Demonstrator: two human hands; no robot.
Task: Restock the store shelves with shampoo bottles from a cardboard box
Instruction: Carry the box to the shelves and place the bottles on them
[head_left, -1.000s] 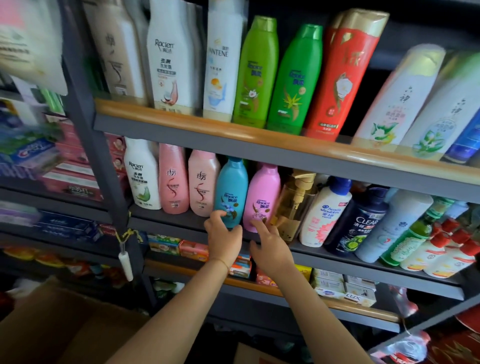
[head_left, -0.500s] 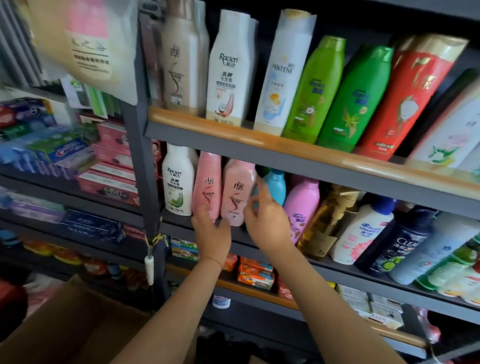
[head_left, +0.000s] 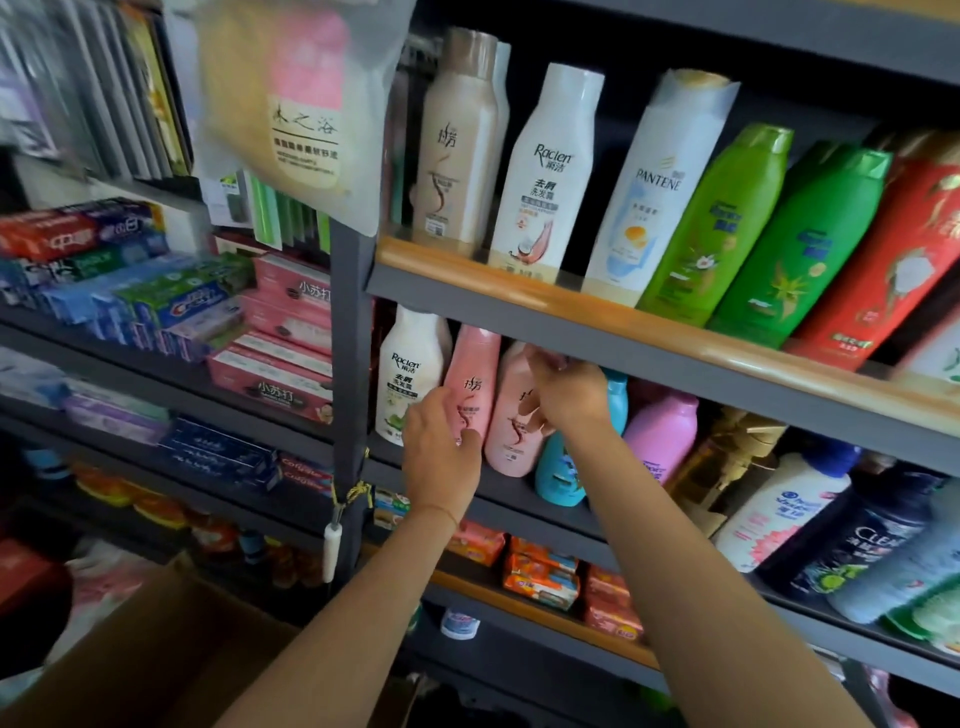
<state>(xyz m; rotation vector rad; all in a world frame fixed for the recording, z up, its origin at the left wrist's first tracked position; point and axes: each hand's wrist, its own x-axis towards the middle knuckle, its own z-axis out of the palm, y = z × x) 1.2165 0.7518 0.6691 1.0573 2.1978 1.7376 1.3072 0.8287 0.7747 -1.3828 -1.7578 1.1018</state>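
Two pink shampoo bottles stand side by side on the middle shelf (head_left: 524, 506). My left hand (head_left: 441, 457) grips the lower part of the left pink bottle (head_left: 475, 374). My right hand (head_left: 569, 392) holds the upper part of the right pink bottle (head_left: 511, 441), fingers curled round its top under the shelf above. A white Raclen bottle (head_left: 408, 374) stands to their left, a teal bottle (head_left: 558, 475) and a pink-purple bottle (head_left: 660, 436) to their right. The open cardboard box (head_left: 156, 654) sits at the lower left.
The upper shelf (head_left: 571, 306) carries beige, white, green and red bottles leaning left. Right of my arms stand a gold pump bottle (head_left: 727, 457), a white bottle and a dark Clear bottle (head_left: 857, 540). Toothpaste boxes (head_left: 156, 306) fill the left rack; soap packs (head_left: 545, 571) lie below.
The view has swung left. Both hands moved left from the teal and pink-purple bottles to the two pink bottles and took hold of them.
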